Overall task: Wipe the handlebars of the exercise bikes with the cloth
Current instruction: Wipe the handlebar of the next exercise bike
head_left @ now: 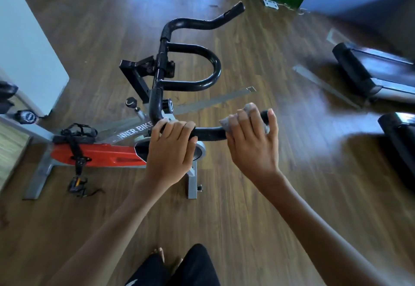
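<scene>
A red and grey exercise bike (98, 154) stands on the wood floor, with black handlebars (193, 83) that loop in the middle and end in two horns. My left hand (171, 145) grips the near horn close to its bend. My right hand (252, 135) holds a small grey cloth (228, 124) wrapped round the same horn near its tip (264, 115), fingers curled over the bar. The far horn (233, 11) is untouched.
Treadmill ends (368, 72) and another black machine (399, 142) lie at the right. A white wall corner (33, 45) stands at the left, with part of a second bike (24, 116) beside it. A power strip (270, 2) and cable lie at the far wall.
</scene>
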Demonstrator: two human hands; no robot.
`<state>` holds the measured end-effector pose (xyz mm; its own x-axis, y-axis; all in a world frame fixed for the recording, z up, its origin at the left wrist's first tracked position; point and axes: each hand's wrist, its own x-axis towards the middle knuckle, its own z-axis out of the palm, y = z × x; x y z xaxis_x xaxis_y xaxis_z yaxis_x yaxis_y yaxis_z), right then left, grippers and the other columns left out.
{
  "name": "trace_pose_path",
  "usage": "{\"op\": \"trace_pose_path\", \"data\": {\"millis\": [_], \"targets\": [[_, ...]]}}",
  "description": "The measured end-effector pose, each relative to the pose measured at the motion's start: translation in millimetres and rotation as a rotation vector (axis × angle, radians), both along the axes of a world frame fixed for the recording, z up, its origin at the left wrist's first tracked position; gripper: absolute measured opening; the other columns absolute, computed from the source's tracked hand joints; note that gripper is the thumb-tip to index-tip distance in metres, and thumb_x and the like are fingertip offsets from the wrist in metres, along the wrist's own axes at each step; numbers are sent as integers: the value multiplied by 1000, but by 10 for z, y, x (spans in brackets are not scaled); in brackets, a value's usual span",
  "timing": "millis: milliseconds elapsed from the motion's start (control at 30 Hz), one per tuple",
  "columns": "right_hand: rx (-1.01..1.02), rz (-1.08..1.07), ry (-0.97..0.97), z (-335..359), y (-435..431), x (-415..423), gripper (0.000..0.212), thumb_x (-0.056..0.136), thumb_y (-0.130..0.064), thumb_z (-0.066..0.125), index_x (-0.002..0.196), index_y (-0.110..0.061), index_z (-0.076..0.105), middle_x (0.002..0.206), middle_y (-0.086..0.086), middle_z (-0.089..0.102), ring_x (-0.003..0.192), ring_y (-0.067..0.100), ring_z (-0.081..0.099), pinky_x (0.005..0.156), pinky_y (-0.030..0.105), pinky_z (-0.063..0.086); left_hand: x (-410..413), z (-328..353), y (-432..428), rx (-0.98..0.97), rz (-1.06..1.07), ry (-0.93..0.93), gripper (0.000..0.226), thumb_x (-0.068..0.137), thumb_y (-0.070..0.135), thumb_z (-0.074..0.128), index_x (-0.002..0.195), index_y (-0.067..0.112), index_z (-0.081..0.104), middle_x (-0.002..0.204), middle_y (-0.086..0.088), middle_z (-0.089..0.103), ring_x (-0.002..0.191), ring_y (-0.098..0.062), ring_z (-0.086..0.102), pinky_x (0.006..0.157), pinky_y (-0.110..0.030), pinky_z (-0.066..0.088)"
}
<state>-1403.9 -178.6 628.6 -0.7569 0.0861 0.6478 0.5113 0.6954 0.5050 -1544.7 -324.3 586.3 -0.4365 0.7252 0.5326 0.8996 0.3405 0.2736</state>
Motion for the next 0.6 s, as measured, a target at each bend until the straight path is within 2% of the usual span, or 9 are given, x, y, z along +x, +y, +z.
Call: {"op": "trace_pose_path", "data": {"millis": [133,300,400,467,600], "targets": [[104,119,110,-264,164,-7,29,95,-33,54,114,-18,69,120,2,67,126,26,53,111,50,18,-30,-123,25,108,-23,72,31,98,29,38,114,13,59,106,0,60,106,-22,53,105,-39,28],[206,178,420,-473,412,-184,37,99,-35,40,119,-18,66,126,8,65,132,32,43,116,47,2,-151,-302,120,243,-14,272,34,99,31,37,111,11,62,99,-1,63,94,-27,58,88,-38,31],[293,285,635,-525,549,-361,36,99,-34,34,121,-20,59,126,7,65,132,30,44,116,46,2,-199,-404,188,354,15,362,39,99,35,32,108,12,63,94,1,63,86,-28,59,81,-39,32],[282,359,737,-629,541,-470,36,101,-34,31,125,-21,54,131,7,61,135,29,40,116,45,5,-233,-472,264,420,23,410,39,98,35,31,105,13,63,90,1,61,83,-28,57,78,-40,32],[375,474,693,-959,554,-654,41,103,-38,24,138,-25,40,146,5,40,142,31,24,115,49,12,-251,-576,356,550,66,489,36,97,33,30,99,14,61,88,-1,59,83,-30,55,78,-39,29]]}}
